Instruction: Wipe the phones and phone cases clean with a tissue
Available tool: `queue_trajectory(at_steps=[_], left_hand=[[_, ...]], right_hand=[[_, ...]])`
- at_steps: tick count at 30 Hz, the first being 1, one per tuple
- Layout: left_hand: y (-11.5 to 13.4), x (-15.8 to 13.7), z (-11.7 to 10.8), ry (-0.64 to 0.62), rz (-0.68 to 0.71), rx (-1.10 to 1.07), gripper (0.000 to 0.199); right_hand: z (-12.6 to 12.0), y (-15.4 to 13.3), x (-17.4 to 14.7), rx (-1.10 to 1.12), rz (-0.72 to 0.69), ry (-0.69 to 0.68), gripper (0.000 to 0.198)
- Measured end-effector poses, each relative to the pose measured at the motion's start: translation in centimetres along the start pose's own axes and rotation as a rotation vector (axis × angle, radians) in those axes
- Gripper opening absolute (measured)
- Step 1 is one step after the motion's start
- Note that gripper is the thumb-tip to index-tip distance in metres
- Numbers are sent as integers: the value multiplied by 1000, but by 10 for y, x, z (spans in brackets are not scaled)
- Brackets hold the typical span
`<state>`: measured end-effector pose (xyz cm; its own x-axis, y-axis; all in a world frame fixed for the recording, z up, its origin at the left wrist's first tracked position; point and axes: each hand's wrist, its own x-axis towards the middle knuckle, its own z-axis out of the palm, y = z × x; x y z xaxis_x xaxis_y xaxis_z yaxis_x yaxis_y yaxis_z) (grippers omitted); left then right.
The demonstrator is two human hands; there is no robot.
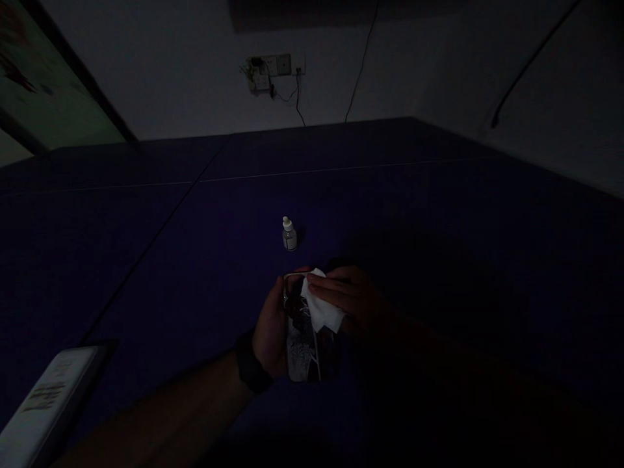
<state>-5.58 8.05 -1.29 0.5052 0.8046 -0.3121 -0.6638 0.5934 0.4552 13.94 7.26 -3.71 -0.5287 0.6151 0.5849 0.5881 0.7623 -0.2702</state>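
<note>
My left hand (272,330), with a dark band at the wrist, grips a smartphone (301,351) by its left side. The phone's glossy face is turned up and shows reflections or a picture. Pressed against its upper right part is a white wipe (322,311), held under the fingers of my right hand (348,292). The wipe and right hand cover part of the phone. Just beyond the phone stands a small dropper bottle (289,238) with a white cap and a pale label, upright and apart from both hands.
A dark blue surface (234,221) with seams spreads around. A white box (51,396) with printing lies at lower left. Sockets with plugs and cables (268,68) are on the far wall (185,78). A cable (531,62) hangs at right. The room is dim.
</note>
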Motion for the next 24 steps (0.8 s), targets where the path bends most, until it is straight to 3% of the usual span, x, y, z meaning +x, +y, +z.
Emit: queue_trajectory(at_steps=[3,8,13,18,24], left_hand=[[0,-1,2,19,2,-19,30],[0,-1,2,2,-16,-15,31],[-1,1,-1,4,2,-52,30],[0,-1,1,22,-7,-22,31],[0,-1,2,14,4,-33,33]], right_hand=[[-3,2,0,36,-48,46,44],[-2,2,1,-29,1,28,46],[-3,1,2,71,-104,55,42],[-2,-1,2,-19,19,42,43],[-5,1,2,79,-121,38,42]])
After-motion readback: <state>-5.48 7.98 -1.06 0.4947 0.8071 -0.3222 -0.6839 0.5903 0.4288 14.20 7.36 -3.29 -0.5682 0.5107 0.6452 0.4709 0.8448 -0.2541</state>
